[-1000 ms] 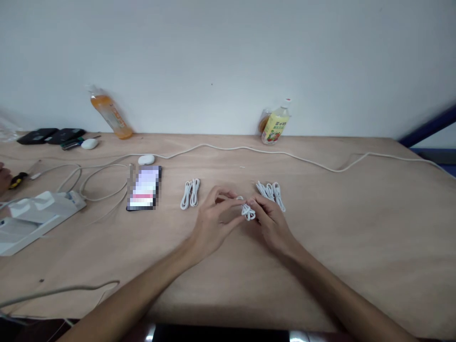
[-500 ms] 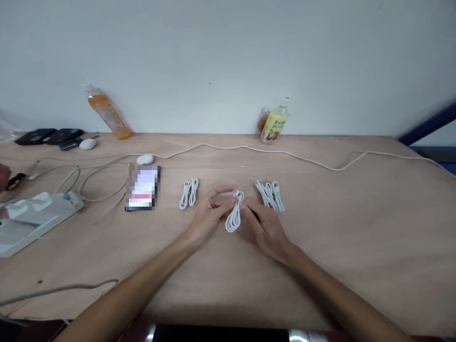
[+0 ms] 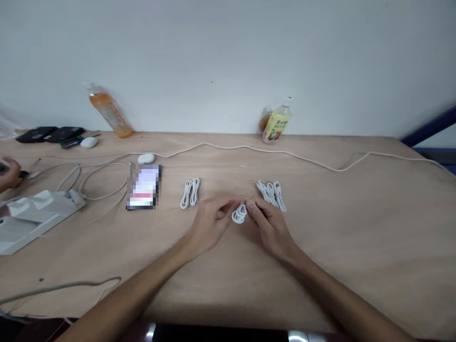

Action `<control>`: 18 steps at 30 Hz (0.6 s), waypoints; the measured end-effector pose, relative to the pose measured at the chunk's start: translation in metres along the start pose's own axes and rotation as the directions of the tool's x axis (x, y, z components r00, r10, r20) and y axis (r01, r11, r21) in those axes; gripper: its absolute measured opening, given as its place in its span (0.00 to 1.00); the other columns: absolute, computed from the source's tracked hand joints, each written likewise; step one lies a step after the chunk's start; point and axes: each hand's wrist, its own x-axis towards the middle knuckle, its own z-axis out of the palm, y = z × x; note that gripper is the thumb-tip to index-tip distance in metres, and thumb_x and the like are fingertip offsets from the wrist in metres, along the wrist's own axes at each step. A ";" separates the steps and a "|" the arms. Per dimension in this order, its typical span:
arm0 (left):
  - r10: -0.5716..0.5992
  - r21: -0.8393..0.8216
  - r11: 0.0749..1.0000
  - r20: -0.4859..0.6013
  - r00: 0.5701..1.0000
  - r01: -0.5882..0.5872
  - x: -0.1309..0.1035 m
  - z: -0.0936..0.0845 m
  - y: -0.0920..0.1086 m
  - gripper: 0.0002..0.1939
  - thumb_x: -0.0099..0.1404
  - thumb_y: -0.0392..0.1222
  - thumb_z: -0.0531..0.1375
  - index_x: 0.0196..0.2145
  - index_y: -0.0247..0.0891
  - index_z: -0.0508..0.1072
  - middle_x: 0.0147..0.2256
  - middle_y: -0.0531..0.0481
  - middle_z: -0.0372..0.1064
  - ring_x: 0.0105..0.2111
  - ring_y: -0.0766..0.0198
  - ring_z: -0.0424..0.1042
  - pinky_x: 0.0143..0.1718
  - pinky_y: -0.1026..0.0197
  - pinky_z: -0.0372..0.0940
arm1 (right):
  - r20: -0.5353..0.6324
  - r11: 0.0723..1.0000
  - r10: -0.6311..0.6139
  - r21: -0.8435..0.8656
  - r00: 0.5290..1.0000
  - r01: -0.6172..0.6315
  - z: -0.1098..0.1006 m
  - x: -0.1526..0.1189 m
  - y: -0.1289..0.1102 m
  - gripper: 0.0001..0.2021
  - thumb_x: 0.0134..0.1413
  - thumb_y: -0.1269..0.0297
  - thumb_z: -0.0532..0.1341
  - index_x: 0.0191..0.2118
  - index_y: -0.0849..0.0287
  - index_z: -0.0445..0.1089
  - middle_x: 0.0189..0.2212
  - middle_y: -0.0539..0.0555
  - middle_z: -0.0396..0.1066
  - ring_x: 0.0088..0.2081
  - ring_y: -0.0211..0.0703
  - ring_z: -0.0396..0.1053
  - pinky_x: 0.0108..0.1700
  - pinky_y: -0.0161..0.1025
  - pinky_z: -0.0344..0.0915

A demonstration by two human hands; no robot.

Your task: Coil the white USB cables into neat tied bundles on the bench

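Left hand (image 3: 210, 221) and right hand (image 3: 272, 225), both curled in, pinch a coiled white cable (image 3: 239, 215) (top end hidden). Co-worker's hand (image 3: 10, 174) is cut off, far left.

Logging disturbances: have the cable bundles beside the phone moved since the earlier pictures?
No; the cable bundles keep the same place beside the phone.

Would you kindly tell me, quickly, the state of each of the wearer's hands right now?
Left hand: closed, holding the white cable bundle near its top.
Right hand: closed, pinching the same bundle near its top.
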 end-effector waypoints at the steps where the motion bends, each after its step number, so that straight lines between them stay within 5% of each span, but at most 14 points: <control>1: 0.075 0.090 0.993 0.001 0.997 -0.075 0.000 -0.001 0.000 0.10 0.73 0.38 0.62 0.46 0.39 0.84 0.39 0.46 0.80 0.37 0.60 0.78 0.38 0.61 0.73 | -0.005 0.999 0.026 0.025 1.000 -0.026 0.000 0.001 0.000 0.27 0.72 0.42 0.58 0.24 0.54 0.60 0.21 0.45 0.55 0.24 0.39 0.51 0.29 0.39 0.53; 4: 0.258 0.262 0.933 -0.014 0.966 -0.246 0.000 -0.003 0.001 0.11 0.71 0.33 0.64 0.47 0.39 0.84 0.39 0.46 0.77 0.39 0.60 0.77 0.42 0.59 0.74 | 0.005 0.987 0.104 0.123 0.995 -0.104 -0.001 0.004 0.003 0.30 0.67 0.36 0.61 0.23 0.53 0.59 0.20 0.44 0.52 0.23 0.38 0.48 0.27 0.39 0.49; 7: 0.324 0.281 0.909 -0.008 0.946 -0.309 0.003 -0.005 0.001 0.12 0.70 0.32 0.65 0.48 0.39 0.84 0.46 0.43 0.79 0.48 0.56 0.79 0.52 0.54 0.74 | 0.023 0.954 0.175 0.244 0.984 -0.176 -0.003 0.005 0.009 0.30 0.64 0.35 0.63 0.23 0.54 0.61 0.20 0.44 0.51 0.22 0.37 0.45 0.25 0.38 0.46; 18: 0.148 0.111 0.983 -0.015 0.989 -0.145 0.005 -0.005 -0.004 0.10 0.71 0.48 0.69 0.41 0.39 0.85 0.39 0.46 0.84 0.40 0.56 0.82 0.46 0.57 0.73 | 0.061 0.974 0.158 0.157 0.986 -0.166 -0.008 0.006 0.005 0.29 0.66 0.34 0.61 0.25 0.53 0.60 0.19 0.44 0.52 0.22 0.37 0.47 0.26 0.39 0.47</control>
